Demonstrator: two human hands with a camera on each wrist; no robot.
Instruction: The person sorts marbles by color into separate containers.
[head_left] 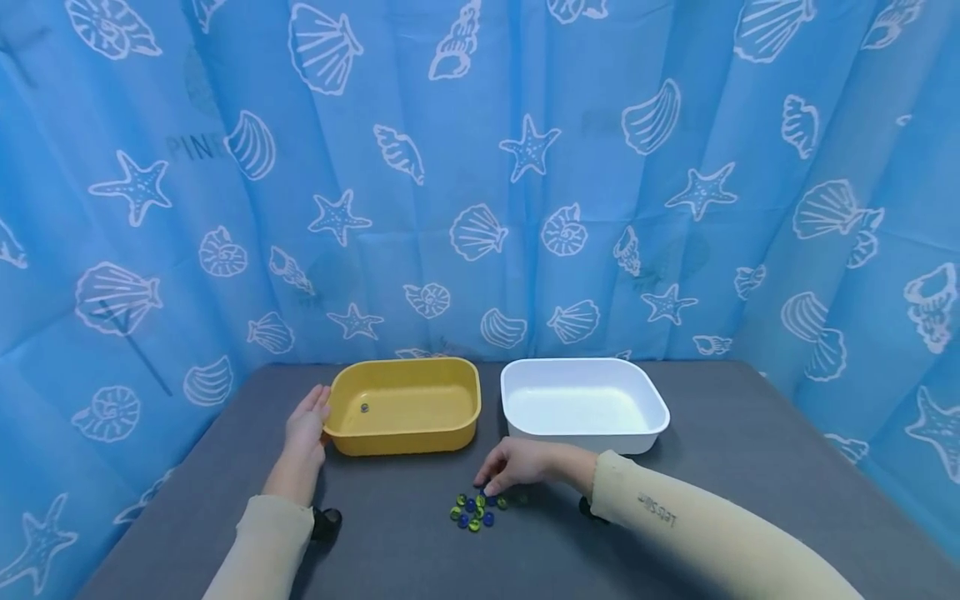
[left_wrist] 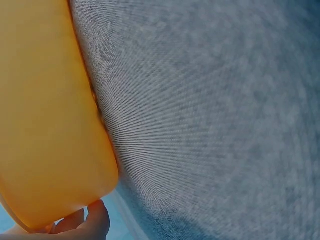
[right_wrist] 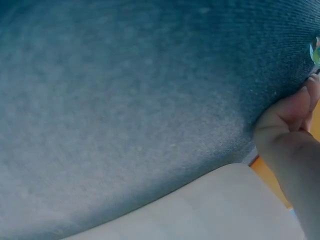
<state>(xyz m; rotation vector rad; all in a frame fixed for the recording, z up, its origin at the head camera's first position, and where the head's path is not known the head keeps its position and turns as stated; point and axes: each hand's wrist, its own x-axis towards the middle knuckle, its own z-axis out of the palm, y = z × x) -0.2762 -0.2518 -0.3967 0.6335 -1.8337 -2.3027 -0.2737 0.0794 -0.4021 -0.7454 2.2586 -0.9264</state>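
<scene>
On the grey tabletop lies a loose cluster of green-yellow and blue glass marbles (head_left: 475, 525). Over its far edge is my right hand (head_left: 517, 462), curled, with thumb and forefinger pinching a blue marble partly hidden by the fingertips. In the right wrist view the right thumb and fingers (right_wrist: 287, 117) come together beside a greenish marble (right_wrist: 315, 52). My left hand (head_left: 306, 423) rests against the left end of the yellow basin (head_left: 405, 442), touching its outer wall; in the left wrist view its fingertips (left_wrist: 98, 215) meet the basin's lower corner.
One small marble (head_left: 364, 407) lies inside the yellow basin, towards its left. A white basin (head_left: 581, 444) stands to the right of it, behind my right hand. Blue shell-print curtains (head_left: 480, 275) enclose the table's back and sides.
</scene>
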